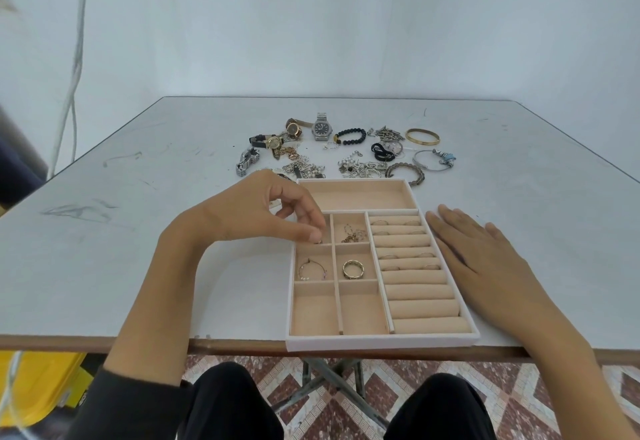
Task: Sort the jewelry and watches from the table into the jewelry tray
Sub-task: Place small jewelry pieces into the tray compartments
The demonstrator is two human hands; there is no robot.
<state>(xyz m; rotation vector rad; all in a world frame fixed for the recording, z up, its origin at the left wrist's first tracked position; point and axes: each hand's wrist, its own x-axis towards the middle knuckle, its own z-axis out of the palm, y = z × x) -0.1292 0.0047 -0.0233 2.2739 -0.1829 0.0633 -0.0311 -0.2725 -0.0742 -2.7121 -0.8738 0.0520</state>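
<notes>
Touching left fingers [312, 232]: small ring [318, 241].

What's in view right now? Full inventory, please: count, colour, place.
table: 1, grey-white, under everything
jewelry tray: 1, white, beige lining, near table edge
watches: 4, silver, gold, black, far left of loose pile
black bead bracelet: 1, pile centre
gold bangle: 1, pile far right
chains and bracelets: tangled, uncountable, silver and gold, beyond tray
thin rings: several, ring rolls, tray right
gold band: 1, middle compartment
chain: 1, gold, compartment beyond band
wire hoop: 1, silver, compartment left of band
small ring: 1, far-left small compartment
left hand: pinches small ring
right hand: flat on table beside tray
</notes>
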